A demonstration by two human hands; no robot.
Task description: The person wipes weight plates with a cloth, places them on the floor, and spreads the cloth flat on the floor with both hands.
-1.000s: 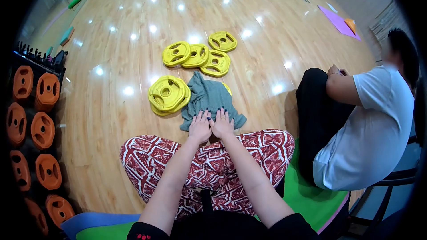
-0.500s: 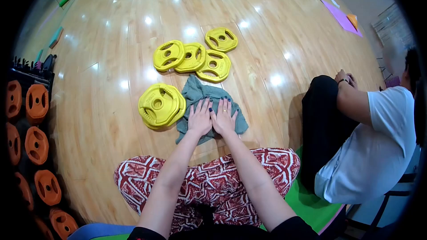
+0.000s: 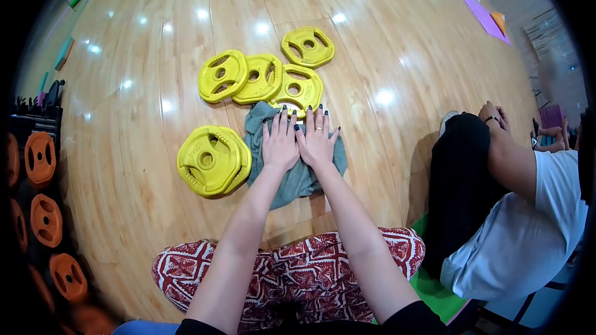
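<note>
Both palms press flat on a rumpled grey-green cloth (image 3: pixel 295 187) on the wooden floor. My left hand (image 3: pixel 281 147) lies with fingers outstretched, its thumb side near the other hand. Beside it my right hand (image 3: pixel 316 145) is also flat, fingers spread, a ring on one finger. The fingertips of both reach the cloth's far edge, close to a yellow weight plate (image 3: pixel 308 91). Overlapping that one are a second yellow plate (image 3: pixel 266 89) and a third plate (image 3: pixel 211 78). Left of the cloth, more yellow plates (image 3: pixel 208 177) are stacked.
Another yellow plate (image 3: pixel 308 57) lies farther off. At the left, a rack holds several orange plates (image 3: pixel 46 220). A seated person (image 3: pixel 515 236) is close on my right, hands on a knee. A purple mat (image 3: pixel 481 15) lies at the far right.
My hands have slid forward over the cloth, away from my body and nearer the yellow plates. The cloth's far edge has bunched up. My view has shifted slightly.
</note>
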